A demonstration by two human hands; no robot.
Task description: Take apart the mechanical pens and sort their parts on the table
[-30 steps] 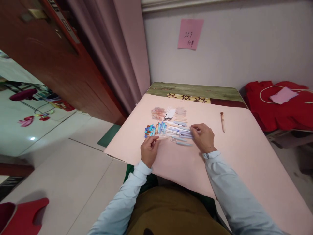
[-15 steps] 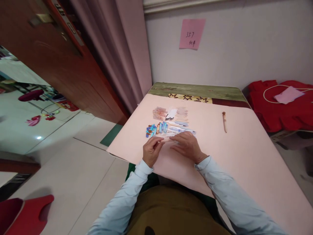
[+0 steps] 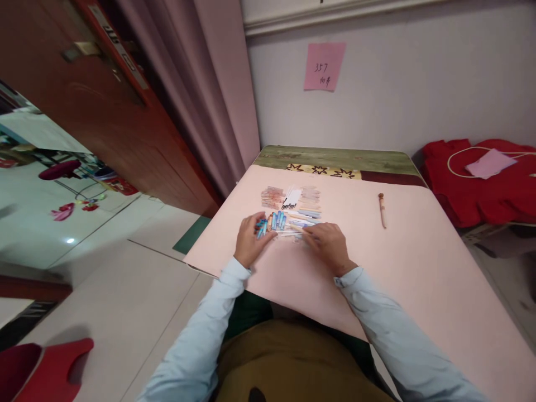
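My left hand point(image 3: 249, 241) rests at the left of the pen parts, thumb and fingers apart around a group of small blue and brown pieces point(image 3: 262, 228), partly hiding them. Beside it stand short blue and brown tubes point(image 3: 278, 219) in a row. My right hand point(image 3: 329, 244) is closed, its fingertips pinching a slim cream pen barrel point(image 3: 296, 228) that points left. Under and behind those fingertips lie white and blue pen tubes point(image 3: 307, 215). Farther back are brownish translucent parts point(image 3: 272, 197), white refills with black ends point(image 3: 292, 197) and pale beige pieces point(image 3: 310, 196).
A whole pen with a brown figure top point(image 3: 382, 211) lies on the right of the pink-covered table point(image 3: 402, 268). Red cloth point(image 3: 444, 190) is beyond the right edge. A wooden door point(image 3: 138, 128) and curtain point(image 3: 226, 84) stand at the left; a pink note point(image 3: 324, 66) is on the wall.
My hands have moved apart from a pale piece between them. My left hand has gone left and forward to the small blue pieces; the right still pinches a barrel.
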